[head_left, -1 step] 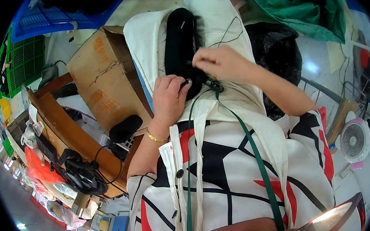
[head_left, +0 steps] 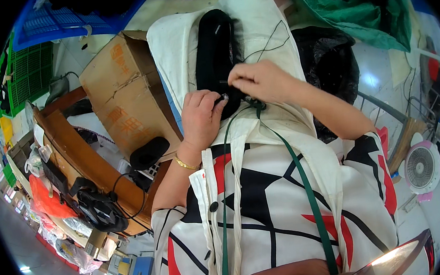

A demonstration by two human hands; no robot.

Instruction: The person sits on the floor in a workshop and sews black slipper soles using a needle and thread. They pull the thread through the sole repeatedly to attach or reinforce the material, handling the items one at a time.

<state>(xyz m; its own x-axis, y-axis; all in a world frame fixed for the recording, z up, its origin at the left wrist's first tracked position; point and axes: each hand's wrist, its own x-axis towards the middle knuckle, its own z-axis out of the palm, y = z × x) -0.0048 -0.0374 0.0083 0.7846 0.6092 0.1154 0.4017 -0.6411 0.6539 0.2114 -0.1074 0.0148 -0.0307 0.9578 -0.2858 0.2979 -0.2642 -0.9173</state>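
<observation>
A long black fabric piece, shaped like a shoe upper with an opening (head_left: 212,50), lies lengthwise on the white cloth (head_left: 173,40) over my lap. My left hand (head_left: 201,112) is closed on its near end, thumb and fingers pinching the edge; a small shiny bit shows at the fingertips. Just right of it, my right hand (head_left: 259,81) is closed in a pinch over the near part of the opening. Whatever those fingers hold is too small to make out. A dark green knotted cord (head_left: 256,102) sits below the right hand, its straps running up over my shirt.
Left stands a cardboard box (head_left: 123,93) beside a brown wooden bench (head_left: 82,153), with another black shoe-shaped piece (head_left: 150,153) near it. A black plastic bag (head_left: 327,51) lies right of my lap. Farther right is a small pink-and-white fan (head_left: 422,167). Blue (head_left: 66,25) and green crates (head_left: 30,72) are at far left.
My right hand has shifted slightly toward me, and its fingers have dropped a little nearer the black piece. My left hand and the piece stay in place.
</observation>
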